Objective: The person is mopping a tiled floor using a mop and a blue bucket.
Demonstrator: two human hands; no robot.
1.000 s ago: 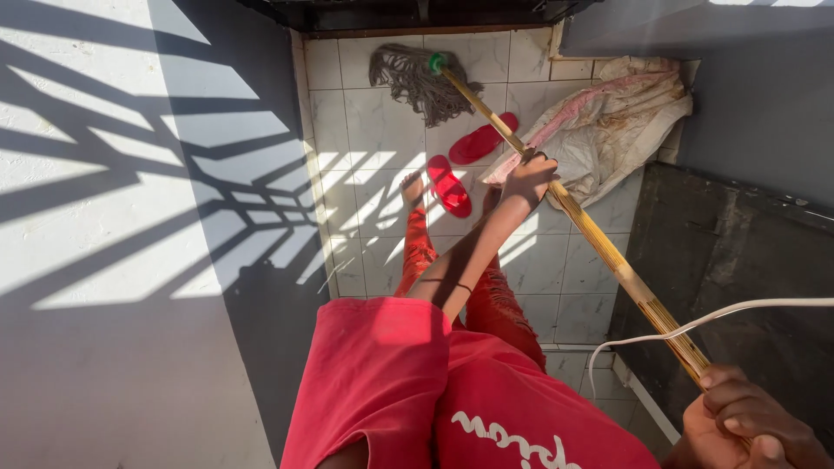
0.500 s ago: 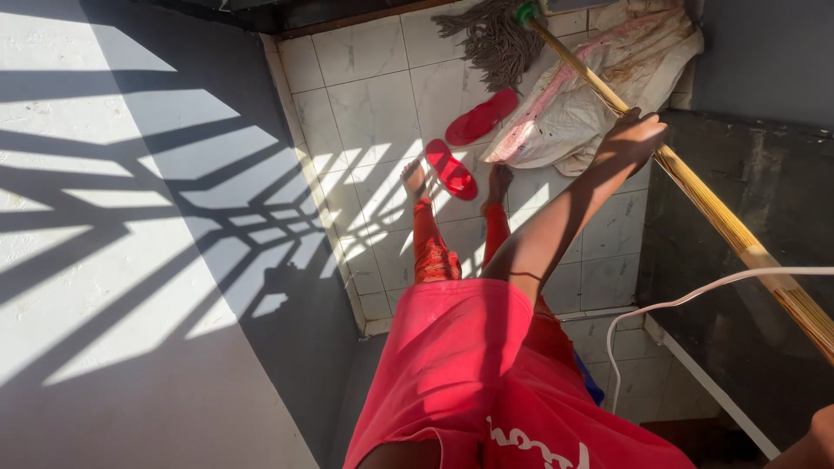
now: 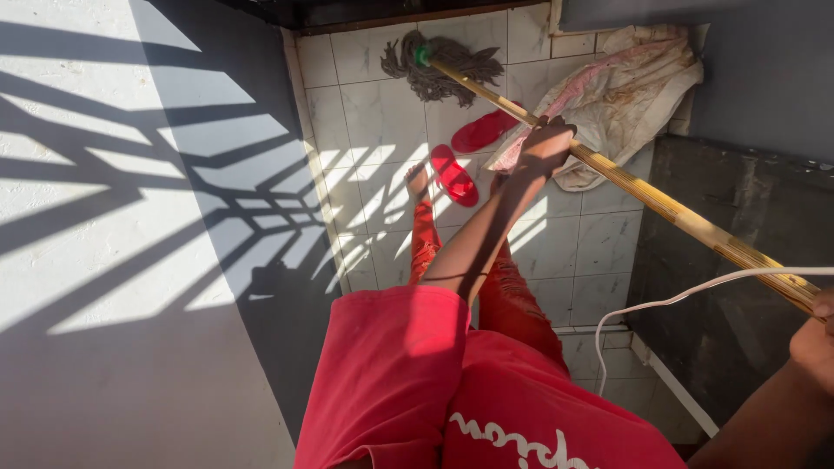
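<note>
I hold a mop with a long wooden handle that slants from lower right to upper left. Its grey string head, with a green collar, rests on the white tiled floor near the far wall. My left hand is shut around the middle of the handle. At the frame's right edge my right hand grips the handle's upper end, partly cut off. My bare feet, red trousers and red shirt fill the lower middle.
Two red sandals lie by my feet. A crumpled white and pink sack sits in the far right corner. A white cable hangs across a dark panel on the right. A sunlit wall stands to the left.
The mop head has slid left across the tiles, away from the sack. My left hand moved left with the handle, and my right hand came back into view.
</note>
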